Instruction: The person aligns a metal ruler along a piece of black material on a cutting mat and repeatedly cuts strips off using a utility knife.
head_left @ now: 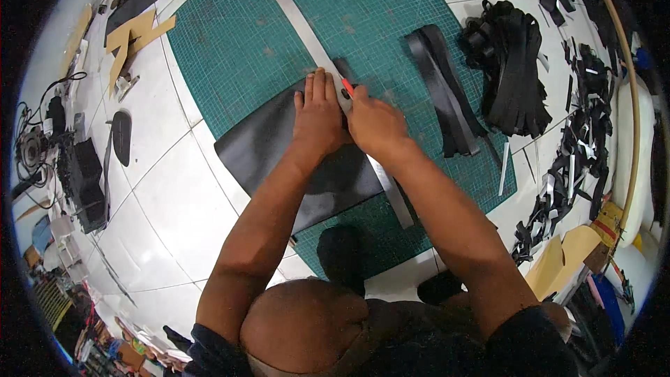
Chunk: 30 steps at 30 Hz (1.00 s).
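Note:
A dark grey sheet of leather-like material [262, 150] lies on a green cutting mat [237, 42] on the white tiled floor. A long metal ruler [296, 17] runs diagonally across the sheet. My left hand [317, 115] presses flat on the ruler and sheet, fingers together. Just to its right, my right hand [377, 126] grips a red-handled cutter [347, 88] with its tip against the ruler's right edge.
Cut black strips [443, 87] lie on the mat's right side, with a bigger pile of strips [513, 70] and scraps [572, 146] beyond. Brown card pieces [136, 35] lie upper left, tools and cables [63, 160] at far left. My knee [300, 324] is below.

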Each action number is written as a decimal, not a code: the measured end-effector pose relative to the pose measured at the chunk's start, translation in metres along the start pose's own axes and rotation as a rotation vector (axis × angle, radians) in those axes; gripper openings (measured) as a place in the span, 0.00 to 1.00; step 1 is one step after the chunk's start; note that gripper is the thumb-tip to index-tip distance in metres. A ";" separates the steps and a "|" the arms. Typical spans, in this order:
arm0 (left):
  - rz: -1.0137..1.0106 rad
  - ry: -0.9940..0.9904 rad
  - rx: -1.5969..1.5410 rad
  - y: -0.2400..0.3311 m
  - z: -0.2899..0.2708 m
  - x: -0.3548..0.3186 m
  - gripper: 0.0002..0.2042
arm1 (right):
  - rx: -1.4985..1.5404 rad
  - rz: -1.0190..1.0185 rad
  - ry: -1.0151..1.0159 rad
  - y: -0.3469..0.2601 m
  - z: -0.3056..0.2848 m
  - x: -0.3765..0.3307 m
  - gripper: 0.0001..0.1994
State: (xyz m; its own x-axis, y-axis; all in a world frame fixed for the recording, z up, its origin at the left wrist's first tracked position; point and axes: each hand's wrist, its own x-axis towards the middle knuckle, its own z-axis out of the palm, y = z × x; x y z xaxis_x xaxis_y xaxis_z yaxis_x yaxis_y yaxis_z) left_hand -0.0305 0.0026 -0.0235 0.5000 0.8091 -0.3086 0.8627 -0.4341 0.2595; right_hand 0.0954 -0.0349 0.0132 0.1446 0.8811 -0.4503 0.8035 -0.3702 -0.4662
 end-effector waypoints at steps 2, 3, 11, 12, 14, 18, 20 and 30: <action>0.003 -0.002 0.019 -0.001 -0.002 0.000 0.59 | 0.038 0.036 -0.067 -0.002 -0.003 0.006 0.16; 0.005 -0.009 0.019 -0.002 -0.002 0.000 0.59 | 0.041 0.042 -0.070 -0.003 -0.004 0.007 0.16; -0.039 -0.067 -0.027 0.004 -0.015 -0.004 0.63 | 0.047 0.049 -0.216 0.015 -0.014 -0.042 0.14; -0.029 -0.066 -0.030 0.006 -0.018 -0.003 0.63 | 0.023 0.066 -0.245 0.028 -0.011 -0.059 0.14; -0.022 -0.036 -0.036 0.010 -0.019 -0.004 0.64 | -0.035 0.099 -0.258 0.054 0.003 -0.102 0.15; -0.021 -0.021 -0.056 0.008 -0.021 -0.003 0.64 | -0.025 0.214 -0.400 0.093 0.012 -0.180 0.15; -0.041 -0.045 -0.051 0.013 -0.018 -0.002 0.64 | -0.051 0.233 -0.407 0.105 0.005 -0.212 0.14; -0.031 -0.027 -0.035 0.003 -0.017 -0.007 0.65 | 0.226 0.140 -0.173 0.074 -0.058 -0.171 0.15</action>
State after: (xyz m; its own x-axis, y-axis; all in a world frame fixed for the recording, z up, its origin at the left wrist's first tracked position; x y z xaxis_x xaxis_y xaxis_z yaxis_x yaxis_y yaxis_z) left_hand -0.0328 0.0026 -0.0047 0.4758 0.8104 -0.3418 0.8746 -0.3947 0.2815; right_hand 0.1638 -0.1953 0.0998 0.1288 0.7608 -0.6361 0.6310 -0.5577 -0.5393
